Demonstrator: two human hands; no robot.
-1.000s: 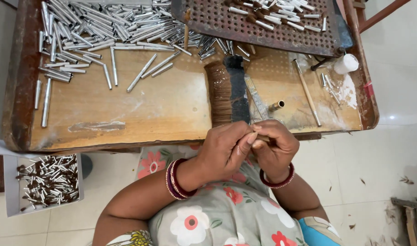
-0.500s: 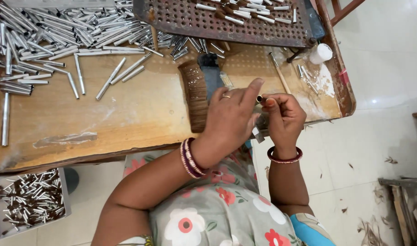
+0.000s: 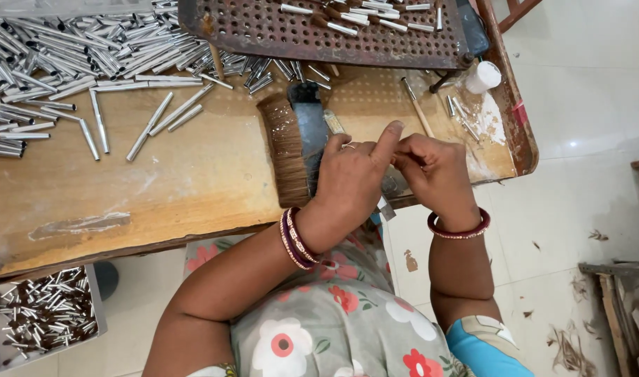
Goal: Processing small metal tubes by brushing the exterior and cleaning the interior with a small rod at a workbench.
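Over the near edge of the wooden tray (image 3: 194, 202), in the head view, your left hand (image 3: 351, 181) and right hand (image 3: 435, 174) met, fingertips pinched together on something too small to make out. Just beside your left hand lay a flat brush (image 3: 288, 150) of brown bristles. Loose metal tubes (image 3: 68, 63) were heaped at the tray's far left, well apart from both hands.

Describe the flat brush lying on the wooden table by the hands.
The brush lies flat on the wooden table, a wide row of brown bristles fixed along a dark flat back. It runs lengthwise away from the person. The left hand covers its near end; loose metal tubes lie apart to its left.
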